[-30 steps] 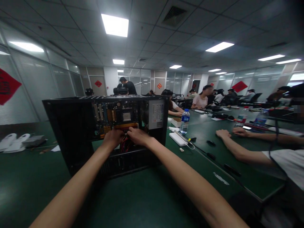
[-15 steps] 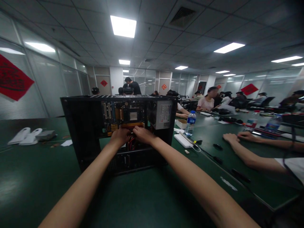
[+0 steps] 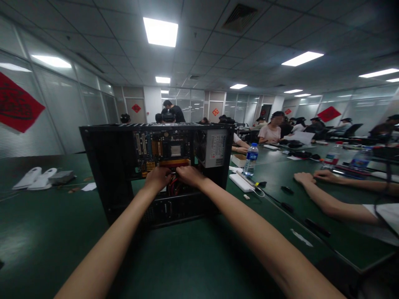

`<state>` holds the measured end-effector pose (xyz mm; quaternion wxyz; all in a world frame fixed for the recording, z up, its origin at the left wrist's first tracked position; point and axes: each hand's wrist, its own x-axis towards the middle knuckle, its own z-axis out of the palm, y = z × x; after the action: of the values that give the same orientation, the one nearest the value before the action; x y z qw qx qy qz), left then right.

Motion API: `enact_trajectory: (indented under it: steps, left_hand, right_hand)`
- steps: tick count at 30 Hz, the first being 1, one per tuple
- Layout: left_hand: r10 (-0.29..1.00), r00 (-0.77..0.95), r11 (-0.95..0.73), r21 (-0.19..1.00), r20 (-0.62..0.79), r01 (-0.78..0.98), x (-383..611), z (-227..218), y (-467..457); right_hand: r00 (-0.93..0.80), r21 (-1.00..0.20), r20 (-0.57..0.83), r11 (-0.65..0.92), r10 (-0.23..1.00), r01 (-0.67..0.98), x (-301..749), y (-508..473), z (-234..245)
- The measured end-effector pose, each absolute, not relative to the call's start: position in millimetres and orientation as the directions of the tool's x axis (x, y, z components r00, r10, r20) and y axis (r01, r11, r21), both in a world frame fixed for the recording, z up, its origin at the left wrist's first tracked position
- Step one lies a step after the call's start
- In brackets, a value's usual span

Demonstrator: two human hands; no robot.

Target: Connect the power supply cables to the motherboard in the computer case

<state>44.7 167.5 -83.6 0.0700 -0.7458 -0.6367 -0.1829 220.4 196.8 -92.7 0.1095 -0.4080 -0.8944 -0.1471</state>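
An opened black computer case lies in front of me on the green table, its side panel off. Inside, the motherboard faces me, with a bare silver square in its socket. A labelled power supply fills the upper right corner. My left hand and my right hand reach in side by side at the board's lower edge. Both have curled fingers, and what they grip is hidden. Red and black cables hang between and below the fingers, close to my left fingertips. A reddish-gold strip runs just above the hands.
White slipper-shaped items and a grey block lie to the left. On the right are a water bottle, a white power strip and cords. Another person's hands rest on the table further right.
My hands stay at the same place in the case, with a slightly wider gap between the fingertips. The view has shifted a little. In the background, a white sheet before a seated person has shifted.
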Motion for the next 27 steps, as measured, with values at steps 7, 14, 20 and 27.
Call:
enact_trajectory:
  steps: [7, 14, 20, 27]
  left_hand:
    - [0.931, 0.147, -0.197, 0.121, 0.333, 0.973, 46.6, -83.6, 169.9]
    - [0.914, 0.234, -0.299, 0.160, 0.332, 0.941, 44.3, -88.0, 178.0]
    - [0.898, 0.265, -0.335, 0.155, 0.352, 0.929, 42.5, -92.2, 184.8]
    - [0.905, 0.261, -0.314, 0.116, 0.335, 0.942, 46.8, -88.4, 181.9]
  right_hand:
    - [-0.624, 0.119, 0.344, 0.627, 0.701, 0.770, 220.7, 199.9, -94.3]
    - [-0.609, -0.056, 0.401, 0.682, 0.684, 0.729, 231.1, 203.5, -102.2]
    - [-0.437, -0.191, 0.425, 0.550, 0.793, 0.813, 233.0, 204.1, -105.7]
    - [-0.409, -0.213, 0.390, 0.513, 0.825, 0.832, 230.7, 201.3, -101.1]
